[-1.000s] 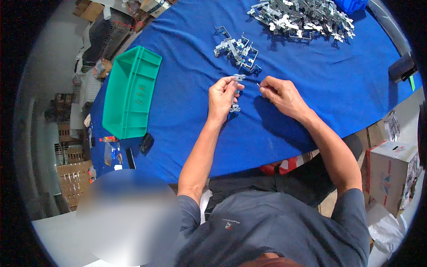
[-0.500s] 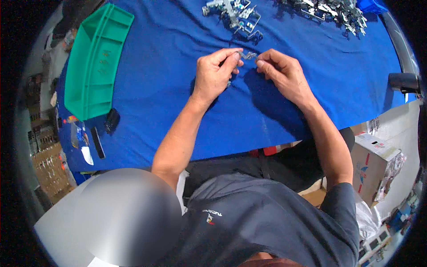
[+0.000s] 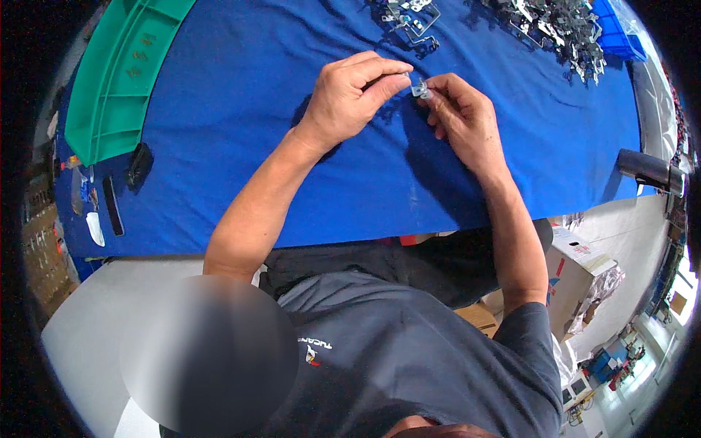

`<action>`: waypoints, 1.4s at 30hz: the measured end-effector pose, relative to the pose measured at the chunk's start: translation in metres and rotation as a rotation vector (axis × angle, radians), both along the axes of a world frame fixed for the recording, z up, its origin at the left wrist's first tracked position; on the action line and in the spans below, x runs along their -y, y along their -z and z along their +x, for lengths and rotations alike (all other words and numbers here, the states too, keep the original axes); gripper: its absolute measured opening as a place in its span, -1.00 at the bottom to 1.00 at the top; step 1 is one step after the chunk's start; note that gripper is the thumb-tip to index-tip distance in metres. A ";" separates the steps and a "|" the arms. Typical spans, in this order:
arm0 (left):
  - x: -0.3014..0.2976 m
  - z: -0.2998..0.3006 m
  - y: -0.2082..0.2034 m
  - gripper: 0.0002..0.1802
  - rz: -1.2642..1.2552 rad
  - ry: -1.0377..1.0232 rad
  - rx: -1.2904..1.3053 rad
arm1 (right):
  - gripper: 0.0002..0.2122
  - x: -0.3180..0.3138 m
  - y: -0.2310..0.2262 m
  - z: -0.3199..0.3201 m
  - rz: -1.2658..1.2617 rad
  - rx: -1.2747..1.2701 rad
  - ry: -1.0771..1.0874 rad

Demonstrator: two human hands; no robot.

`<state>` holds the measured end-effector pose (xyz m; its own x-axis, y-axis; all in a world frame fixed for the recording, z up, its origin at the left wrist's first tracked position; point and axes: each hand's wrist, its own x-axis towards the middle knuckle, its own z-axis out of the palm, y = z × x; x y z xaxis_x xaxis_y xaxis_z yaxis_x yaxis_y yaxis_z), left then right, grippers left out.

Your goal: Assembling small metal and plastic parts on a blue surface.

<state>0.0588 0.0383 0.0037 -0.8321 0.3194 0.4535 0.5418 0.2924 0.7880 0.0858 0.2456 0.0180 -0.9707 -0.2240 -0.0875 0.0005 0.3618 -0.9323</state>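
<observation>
A small silvery metal bracket is pinched between the thumb and fingers of my right hand, above the blue cloth. My left hand is closed in a pinch right beside the bracket's upper left end. Whatever sits between its fingertips is too small to make out. Beyond my hands lies a small group of metal parts, some with bent wire loops. A large pile of dark and silvery metal parts lies at the far right.
A blue cloth covers the table. On the left stands a green divided tray with small brassy pieces inside. Near it lie a black object and a dark strip. A blue bin is at the far right, a carton below the table edge.
The bracket, earlier at my left fingertips, is now in my right hand's pinch. My left hand has come up against it. The whole view has shifted, so the tray sits further left.
</observation>
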 end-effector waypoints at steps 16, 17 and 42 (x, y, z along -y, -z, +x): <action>-0.007 0.009 -0.005 -0.81 -0.009 0.037 -0.070 | -0.80 -0.006 0.001 -0.005 -0.388 0.123 0.118; -0.007 0.009 -0.006 -0.82 0.005 0.010 -0.070 | -0.82 -0.006 0.002 -0.007 -0.492 0.128 0.193; -0.005 0.006 -0.001 -0.82 0.025 0.036 -0.011 | -0.81 -0.004 0.000 -0.003 -0.311 0.145 0.022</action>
